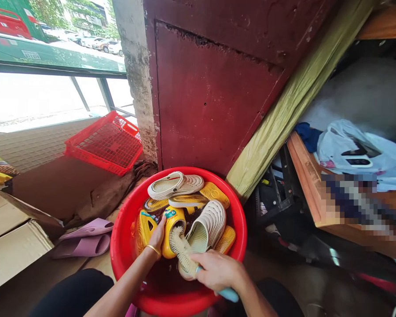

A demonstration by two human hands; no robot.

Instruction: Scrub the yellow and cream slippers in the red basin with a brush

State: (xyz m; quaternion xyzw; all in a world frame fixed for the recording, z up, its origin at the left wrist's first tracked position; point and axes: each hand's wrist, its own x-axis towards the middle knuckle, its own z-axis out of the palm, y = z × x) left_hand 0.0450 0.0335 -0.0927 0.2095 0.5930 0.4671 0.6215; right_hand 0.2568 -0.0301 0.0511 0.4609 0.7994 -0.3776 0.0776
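My left hand (pixel 157 235) grips a yellow slipper (pixel 170 240) with a blue-green decoration, near the middle of the red basin (pixel 120 215). In my right hand (pixel 219 270) is a scrubbing brush (pixel 184 251) with pale bristles and a light blue handle end. Its bristles reach into the opening of the yellow slipper. A cream clog (pixel 214 222) lies just right of the brush, and another cream clog (pixel 176 185) rests at the back of the basin. Around them lie several yellow slippers, one of them (pixel 143 231) left of my hand. Dark water shows low in the basin.
A red plastic crate (pixel 104 143) stands tilted behind left, beside cardboard (pixel 16 233). Purple slippers (pixel 86 240) lie left of the basin. A dark red door (pixel 204 101) rises behind it. At right, a wooden bench (pixel 308 176) bears a white plastic bag (pixel 359 149).
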